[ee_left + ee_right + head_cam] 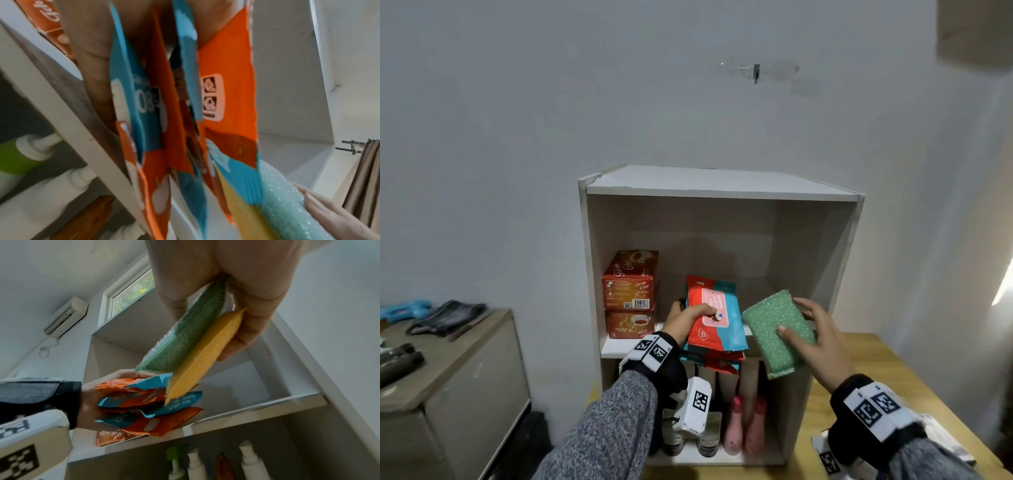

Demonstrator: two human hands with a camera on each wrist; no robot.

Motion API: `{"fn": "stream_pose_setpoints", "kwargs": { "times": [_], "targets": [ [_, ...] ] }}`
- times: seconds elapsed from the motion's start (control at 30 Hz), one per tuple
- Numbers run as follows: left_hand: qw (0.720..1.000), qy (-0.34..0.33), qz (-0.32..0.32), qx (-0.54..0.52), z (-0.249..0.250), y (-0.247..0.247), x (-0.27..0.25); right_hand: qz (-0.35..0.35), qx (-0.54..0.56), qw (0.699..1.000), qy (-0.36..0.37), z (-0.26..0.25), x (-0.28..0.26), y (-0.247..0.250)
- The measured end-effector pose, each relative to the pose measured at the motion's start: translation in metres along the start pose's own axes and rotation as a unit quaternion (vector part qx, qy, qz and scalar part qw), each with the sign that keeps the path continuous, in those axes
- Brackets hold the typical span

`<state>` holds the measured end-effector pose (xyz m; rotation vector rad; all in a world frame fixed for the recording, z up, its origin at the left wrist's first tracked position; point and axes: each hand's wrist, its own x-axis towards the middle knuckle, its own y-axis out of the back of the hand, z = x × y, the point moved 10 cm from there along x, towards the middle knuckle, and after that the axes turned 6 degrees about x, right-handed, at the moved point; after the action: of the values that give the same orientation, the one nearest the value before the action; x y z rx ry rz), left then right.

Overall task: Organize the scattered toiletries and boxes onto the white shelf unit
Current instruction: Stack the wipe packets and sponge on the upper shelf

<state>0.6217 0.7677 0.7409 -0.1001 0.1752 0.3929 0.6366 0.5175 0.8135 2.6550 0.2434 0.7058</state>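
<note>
Left hand (690, 320) is pinching 3 wipe packs (714, 320), right hand (815, 337) is gripping sponges (777, 334); loosely fanned packs are risking slipping off the shelf (619, 346).

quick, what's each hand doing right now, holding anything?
Left hand: grips a stack of wipe packets.
Right hand: grips the green and yellow sponges.

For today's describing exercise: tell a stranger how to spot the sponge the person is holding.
Find the white shelf unit against the wall. In front of its middle shelf, the right hand grips a sponge. It is sparkly green with a yellow underside, unlike the red-and-blue packets beside it in the left hand.
</note>
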Motion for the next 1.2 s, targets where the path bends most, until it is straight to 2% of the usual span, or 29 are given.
{"fn": "stream_pose_setpoints", "kwargs": {
  "times": [0.23,0.37,0.47,0.57,0.63,0.7,0.77,0.8,0.9,0.93,1.07,1.2],
  "targets": [
    [0.998,-0.013,0.062,0.009,0.005,0.018,0.008,-0.007,0.007,1.000,0.003,0.001,0.007,-0.011],
    [0.987,-0.055,0.093,0.121,0.015,0.026,0.010,-0.008,0.018,1.000,-0.009,0.004,0.010,-0.016],
    [0.970,-0.066,0.112,0.208,0.016,0.038,0.013,-0.005,0.025,1.000,-0.010,0.004,0.014,-0.019],
    [0.943,-0.075,0.124,0.299,0.027,0.037,-0.007,0.003,0.034,0.999,-0.013,0.003,0.016,-0.020],
    [0.912,-0.103,0.142,0.371,0.035,0.033,-0.022,0.008,0.042,0.999,-0.023,0.004,0.016,-0.020],
    [0.886,-0.162,0.157,0.404,0.046,0.023,-0.043,0.014,0.045,0.998,-0.033,0.007,0.016,-0.020],
    [0.857,-0.268,0.138,0.417,0.058,0.004,-0.065,0.019,0.051,0.997,-0.047,0.012,0.016,-0.019],
    [0.838,-0.309,0.107,0.437,0.059,-0.008,-0.071,0.022,0.057,0.997,-0.057,0.015,0.015,-0.019],
    [0.773,-0.338,0.002,0.536,0.042,-0.033,-0.071,0.017,0.073,0.991,-0.107,0.027,0.012,-0.020],
    [0.763,-0.339,-0.011,0.550,0.039,-0.032,-0.069,0.013,0.078,0.989,-0.126,0.033,0.012,-0.022],
    [0.783,-0.358,-0.015,0.509,0.041,-0.018,-0.062,0.003,0.080,0.981,-0.178,0.058,0.013,-0.031],
    [0.773,-0.377,-0.022,0.510,0.049,-0.012,-0.060,-0.017,0.077,0.976,-0.204,0.067,0.018,-0.046]
  ]
}}
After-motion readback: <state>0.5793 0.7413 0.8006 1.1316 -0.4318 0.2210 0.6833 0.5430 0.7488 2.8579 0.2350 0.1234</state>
